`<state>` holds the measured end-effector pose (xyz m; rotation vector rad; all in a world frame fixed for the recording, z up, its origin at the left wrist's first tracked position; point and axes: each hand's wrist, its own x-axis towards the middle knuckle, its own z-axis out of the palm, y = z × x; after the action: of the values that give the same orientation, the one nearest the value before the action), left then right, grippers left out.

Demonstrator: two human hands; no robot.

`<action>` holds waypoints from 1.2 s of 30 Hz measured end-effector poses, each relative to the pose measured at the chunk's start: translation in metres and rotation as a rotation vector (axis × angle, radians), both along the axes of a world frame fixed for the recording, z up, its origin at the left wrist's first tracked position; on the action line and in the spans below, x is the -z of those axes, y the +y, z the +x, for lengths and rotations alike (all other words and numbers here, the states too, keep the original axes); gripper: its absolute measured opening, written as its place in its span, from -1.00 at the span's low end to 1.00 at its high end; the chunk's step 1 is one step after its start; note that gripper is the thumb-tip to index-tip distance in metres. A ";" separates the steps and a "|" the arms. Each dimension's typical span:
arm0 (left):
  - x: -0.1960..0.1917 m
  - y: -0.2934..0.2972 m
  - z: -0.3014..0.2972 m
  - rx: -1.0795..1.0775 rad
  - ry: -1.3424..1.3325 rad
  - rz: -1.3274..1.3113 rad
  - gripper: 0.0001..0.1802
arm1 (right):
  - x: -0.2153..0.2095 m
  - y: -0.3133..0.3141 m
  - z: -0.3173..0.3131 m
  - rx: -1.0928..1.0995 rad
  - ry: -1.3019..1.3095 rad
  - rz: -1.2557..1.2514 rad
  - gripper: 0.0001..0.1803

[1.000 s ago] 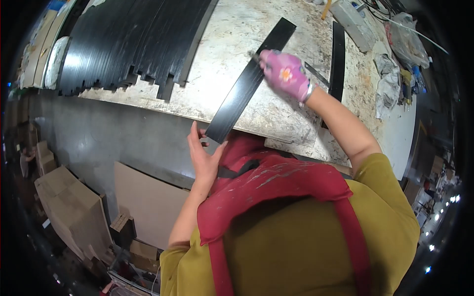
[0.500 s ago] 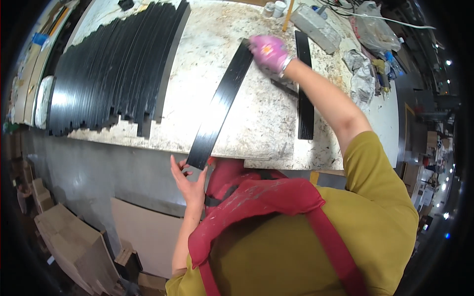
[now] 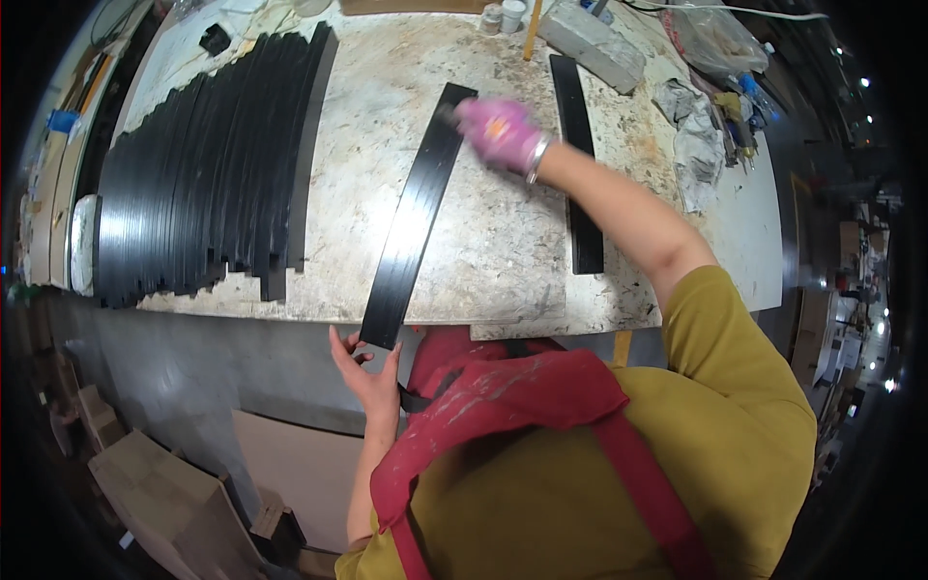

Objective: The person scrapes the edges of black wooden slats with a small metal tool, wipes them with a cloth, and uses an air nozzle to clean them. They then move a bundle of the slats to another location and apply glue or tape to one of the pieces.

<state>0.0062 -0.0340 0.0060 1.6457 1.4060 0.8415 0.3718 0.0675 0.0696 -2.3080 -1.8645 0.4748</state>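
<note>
A long flat black strip (image 3: 411,217) lies slantwise on the worktable, its near end sticking out past the front edge. My bare left hand (image 3: 372,372) is at that near end, thumb on one side and fingers on the other, steadying it. In a pink glove with a flower mark, my right hand (image 3: 503,133) presses on the far end of the strip with its fingers closed. A small dark thing seems to be under its fingertips, too blurred to name. A second black strip (image 3: 580,164) lies to the right, partly behind my right forearm.
Many similar black strips (image 3: 213,174) stand packed side by side at the left of the stained white table (image 3: 372,97). A grey block (image 3: 592,46), a white tub (image 3: 512,14), a crumpled cloth (image 3: 691,140) and a plastic bag (image 3: 715,39) lie at the back right. Cardboard (image 3: 164,493) stands below left.
My right hand has shifted slightly left and nearer on the far end of the strip. My left hand stays at the near end. The whole view has shifted a little.
</note>
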 end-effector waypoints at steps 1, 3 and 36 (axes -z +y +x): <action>0.000 0.002 0.001 -0.001 0.014 -0.014 0.07 | 0.007 -0.012 -0.023 -0.057 0.229 0.004 -0.68; 0.001 0.002 -0.002 0.005 -0.002 -0.020 0.08 | 0.044 -0.039 -0.088 -0.254 0.280 0.159 -0.73; -0.070 0.155 0.106 0.380 0.691 0.478 -0.41 | 0.016 -0.151 0.053 0.460 0.909 0.364 -0.74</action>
<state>0.1127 0.1211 0.0759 2.6478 1.2974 0.4067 0.4250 -0.0835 0.0537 -1.7280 -0.8752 0.8355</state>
